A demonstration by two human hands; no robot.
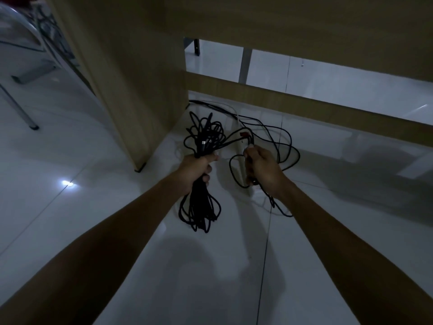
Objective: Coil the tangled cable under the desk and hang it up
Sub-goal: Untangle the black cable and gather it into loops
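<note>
A black cable (201, 207) is gathered into a bundle of long loops. My left hand (198, 171) is closed around the middle of that bundle, with loops sticking up above the fist and hanging down below it. My right hand (262, 166) is closed on a loose strand of the same cable near a small red plug (243, 134). More loose black cable (284, 146) lies in wide curls on the floor behind my right hand and trails back under the desk.
The wooden desk side panel (121, 90) stands left of the cable, its corner on the white tile floor (117, 207). A low wooden crossbar (304, 106) spans the back. A metal chair leg (21, 111) stands at far left.
</note>
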